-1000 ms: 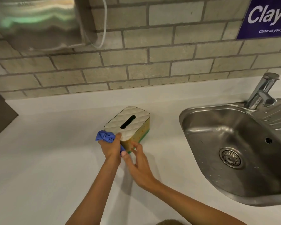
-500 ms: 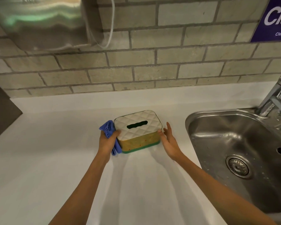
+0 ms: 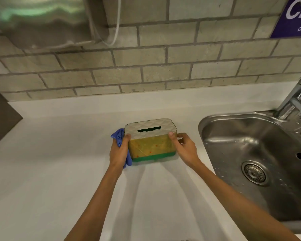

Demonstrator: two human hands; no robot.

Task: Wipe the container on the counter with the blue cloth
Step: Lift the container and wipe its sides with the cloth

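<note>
A rectangular container (image 3: 150, 146) with a quilted cream lid, a slot in the top, yellow sides and a green base stands on the white counter (image 3: 59, 171), long side facing me. My left hand (image 3: 119, 151) presses the crumpled blue cloth (image 3: 118, 136) against the container's left end, thumb on the lid's corner. My right hand (image 3: 184, 148) grips the right end, thumb on the front corner and fingers behind.
A steel sink (image 3: 255, 162) with a drain lies close to the right, its tap (image 3: 295, 100) at the back. A brick wall runs behind the counter, with a metal dispenser (image 3: 38, 20) up left and a purple sign (image 3: 294, 16) up right.
The container has been turned from a diagonal to square-on. My right hand moved from its near corner to the right end and closed on it. The cloth stays at the left end.
</note>
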